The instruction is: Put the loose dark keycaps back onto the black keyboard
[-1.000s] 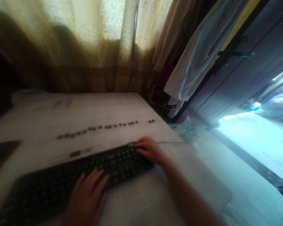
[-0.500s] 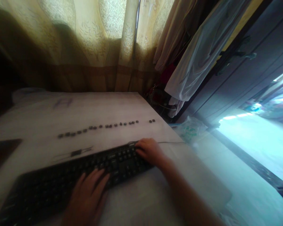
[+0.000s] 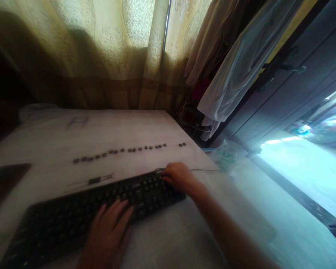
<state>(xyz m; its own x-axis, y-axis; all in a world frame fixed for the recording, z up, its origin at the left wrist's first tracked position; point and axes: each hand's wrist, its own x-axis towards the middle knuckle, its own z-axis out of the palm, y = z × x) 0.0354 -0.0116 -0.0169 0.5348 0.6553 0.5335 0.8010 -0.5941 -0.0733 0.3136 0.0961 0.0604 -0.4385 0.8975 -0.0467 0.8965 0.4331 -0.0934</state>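
A black computer keyboard (image 3: 72,216) lies slanted on the white-covered table. My left hand (image 3: 109,229) rests on its front middle part with the fingers stretched out and slightly apart. At the keyboard's far right corner, my right hand (image 3: 177,177) has its fingers curled down and drawn together against the keys. Whatever those fingertips grip, if anything, is hidden and blurred. Beyond the keyboard, several small dark keycaps (image 3: 130,150) form an uneven row. A thin dark tool, perhaps tweezers (image 3: 94,181), lies between that row and the keyboard.
A cable (image 3: 204,170) runs right from the keyboard to the table (image 3: 123,127) edge. A dark flat object (image 3: 9,177) lies at the left. Curtains (image 3: 109,56) hang behind, with white clothing (image 3: 226,86) at right. A plastic bag (image 3: 226,153) is beside the table.
The view has shifted slightly, so the table items appear a little further right. Both hands keep their places on the keyboard, the right one's fingers still curled at the corner.
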